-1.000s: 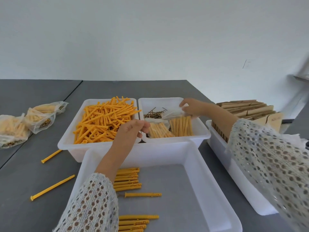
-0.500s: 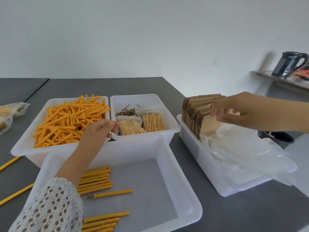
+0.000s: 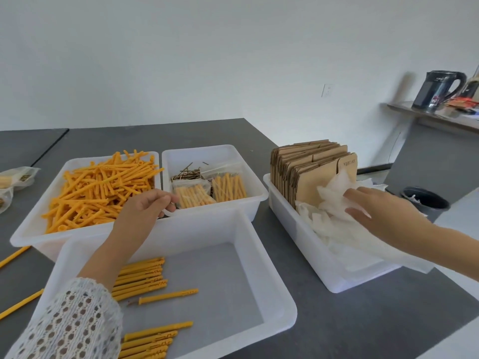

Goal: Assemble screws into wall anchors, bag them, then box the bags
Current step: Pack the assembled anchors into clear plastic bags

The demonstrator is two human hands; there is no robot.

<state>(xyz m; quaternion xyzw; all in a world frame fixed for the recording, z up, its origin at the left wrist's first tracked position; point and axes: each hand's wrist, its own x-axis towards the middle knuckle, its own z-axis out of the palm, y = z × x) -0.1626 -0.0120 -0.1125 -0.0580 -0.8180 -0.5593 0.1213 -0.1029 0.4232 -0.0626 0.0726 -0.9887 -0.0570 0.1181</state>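
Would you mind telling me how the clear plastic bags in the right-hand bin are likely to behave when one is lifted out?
The plastic bags lie crumpled and see-through, so probably floppy and very light. They overlap in a loose heap, so the right hand may drag up several at once.

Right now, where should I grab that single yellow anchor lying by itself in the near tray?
Pinch the single anchor at mid-shaft from above, thumb and finger on its long sides. It lies flat on the near tray's floor, apart from the row of anchors, so there is room around it; a screw tip seems to protrude at its left end.
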